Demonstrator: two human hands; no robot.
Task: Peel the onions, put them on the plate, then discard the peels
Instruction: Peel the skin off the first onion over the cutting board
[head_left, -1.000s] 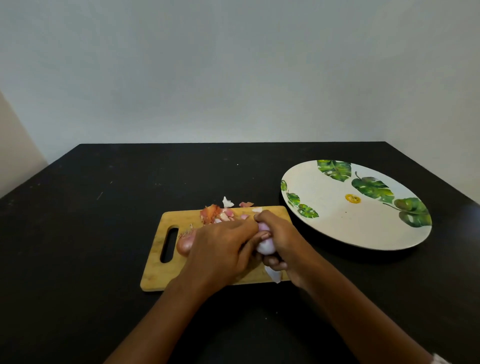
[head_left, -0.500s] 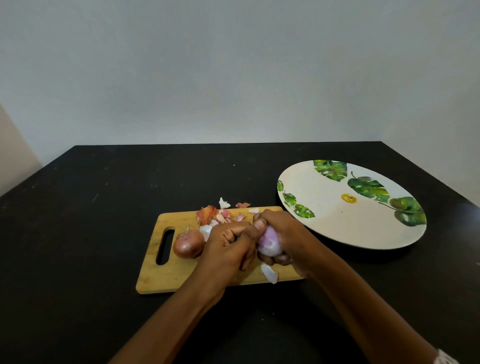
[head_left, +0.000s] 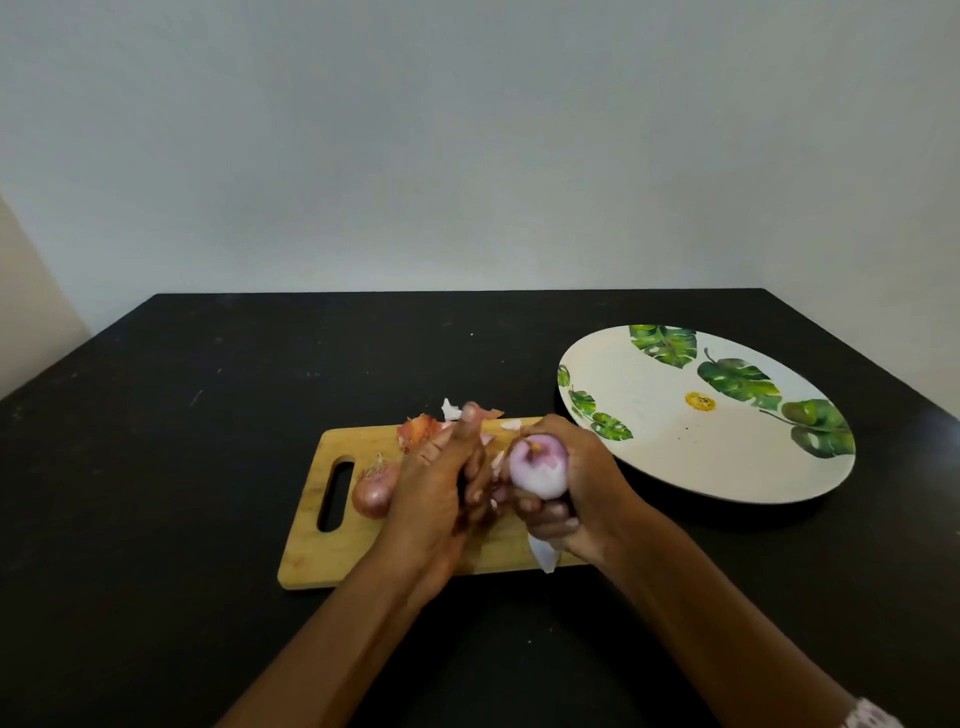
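One black table (head_left: 208, 467) bears one leaf-printed plate (head_left: 649, 415) and one wooden cutting board (head_left: 311, 556). Above the board the right hand (head_left: 579, 486) curls round one peeled onion (head_left: 537, 465); the left hand (head_left: 441, 488) is too blurred to tell its grip. One unpeeled onion (head_left: 373, 494) lies on the board, with several peels (head_left: 420, 431) at its far edge.

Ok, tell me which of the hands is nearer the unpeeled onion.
Left. The left hand is just beside the unpeeled onion; the right hand is farther right, gripping the peeled onion.
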